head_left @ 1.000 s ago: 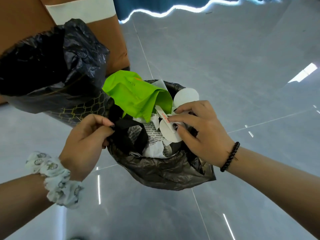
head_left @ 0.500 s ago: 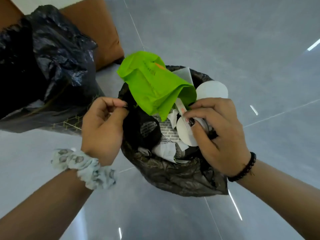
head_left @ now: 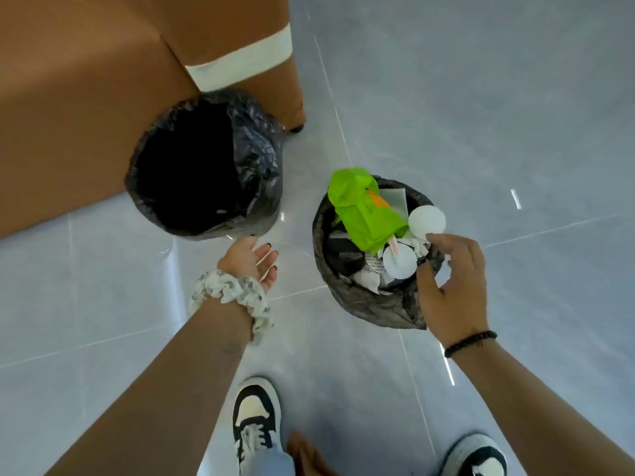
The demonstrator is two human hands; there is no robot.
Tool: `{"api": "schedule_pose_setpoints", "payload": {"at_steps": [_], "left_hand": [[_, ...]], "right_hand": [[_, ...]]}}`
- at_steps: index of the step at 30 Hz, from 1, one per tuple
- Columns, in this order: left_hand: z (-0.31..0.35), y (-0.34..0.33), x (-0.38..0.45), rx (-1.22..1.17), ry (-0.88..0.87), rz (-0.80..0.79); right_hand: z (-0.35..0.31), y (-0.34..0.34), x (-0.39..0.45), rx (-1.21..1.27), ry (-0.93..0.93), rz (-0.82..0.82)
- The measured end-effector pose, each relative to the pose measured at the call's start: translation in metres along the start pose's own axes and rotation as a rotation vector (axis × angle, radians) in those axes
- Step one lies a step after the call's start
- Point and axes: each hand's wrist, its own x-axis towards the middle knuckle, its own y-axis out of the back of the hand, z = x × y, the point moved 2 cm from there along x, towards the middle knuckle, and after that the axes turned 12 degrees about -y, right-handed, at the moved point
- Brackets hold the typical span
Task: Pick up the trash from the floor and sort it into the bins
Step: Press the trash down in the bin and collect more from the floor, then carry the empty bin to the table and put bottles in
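Head view: two bins lined with black bags stand on the grey tiled floor [head_left: 481, 97]. Taking the full bin [head_left: 371, 304] as landmark, it holds a bright green bag [head_left: 364, 214] at its far side, a white disc [head_left: 427, 218] at its right rim, a second white disc [head_left: 400, 264] with a small strip across it near the middle, and crumpled white paper and dark scraps beneath. The empty bin [head_left: 254, 159] stands to the left of and beyond the full bin, against a brown box [head_left: 86, 97] banded with white tape. The right hand [head_left: 453, 286] hovers over the full bin's near right rim, fingers loosely curved and spread, holding nothing; a black bead bracelet [head_left: 470, 342] circles its wrist. The left hand [head_left: 252, 264] hangs left of the full bin, between the two bins, palm up, fingers relaxed, holding nothing; a white patterned scrunchie [head_left: 230, 293] sits on its wrist. Nearer than the full bin, two black-and-white shoes [head_left: 256, 417] stand on the floor.
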Motion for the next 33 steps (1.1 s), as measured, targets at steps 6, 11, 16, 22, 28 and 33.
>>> {"api": "schedule_pose_setpoints", "payload": {"at_steps": [6, 11, 16, 22, 28, 33], "left_hand": [[0.055, 0.024, 0.004, 0.000, 0.155, -0.054], [0.064, 0.035, 0.049, 0.021, 0.175, -0.068], [0.054, 0.034, 0.072, 0.002, 0.122, -0.150], [0.053, 0.041, 0.080, 0.083, 0.143, -0.150], [0.075, 0.050, 0.081, 0.013, 0.115, -0.082], [0.071, 0.062, 0.085, 0.049, 0.142, -0.116]], "right_hand": [[-0.072, 0.000, -0.040, 0.053, -0.111, -0.313], [-0.104, -0.033, -0.054, 0.042, -0.142, -0.519], [-0.101, -0.064, -0.058, -0.013, -0.180, -0.613], [-0.110, -0.066, -0.061, -0.087, -0.196, -0.667], [-0.126, -0.061, -0.056, -0.102, -0.179, -0.653], [-0.139, -0.061, -0.068, -0.091, -0.197, -0.673]]}}
